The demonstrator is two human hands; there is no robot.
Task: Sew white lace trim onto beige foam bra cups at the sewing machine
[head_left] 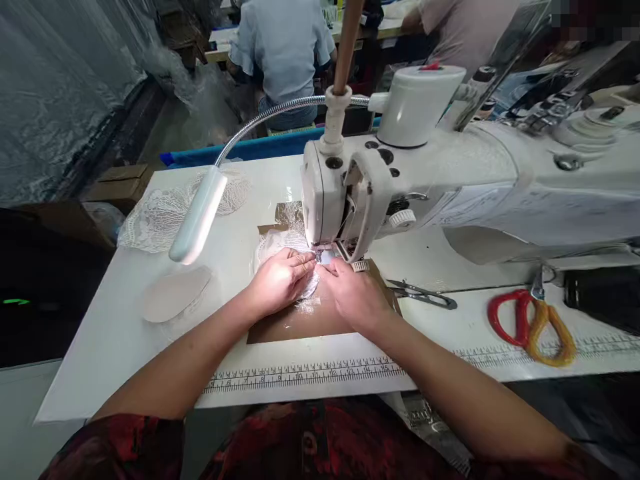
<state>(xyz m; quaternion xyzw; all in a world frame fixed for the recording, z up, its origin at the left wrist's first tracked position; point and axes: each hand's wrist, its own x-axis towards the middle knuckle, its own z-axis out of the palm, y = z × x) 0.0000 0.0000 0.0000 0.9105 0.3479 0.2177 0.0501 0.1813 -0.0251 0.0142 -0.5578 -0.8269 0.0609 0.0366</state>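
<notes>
A piece of white lace fabric (273, 245) lies under the needle area of the white sewing machine (325, 193). My left hand (283, 280) rests on it from the left, fingers closed and pressed together on the lace beside the presser foot (319, 255). Close by on the right, my right hand (357, 293) has its fingers closed at the fabric's edge, fingertips just in front of the foot. Both hands partly cover the lace, and the right fingertips' exact hold is hard to see. Brown tape (300, 327) covers the table beneath my hands.
More white lace (160, 217) and an oval beige piece (175, 293) lie left. A lamp (200, 217) overhangs the table. Right are thread snips (425, 295) and scissors (533, 320) with red and yellow handles. A measuring tape (310, 377) lines the front edge. People sit beyond.
</notes>
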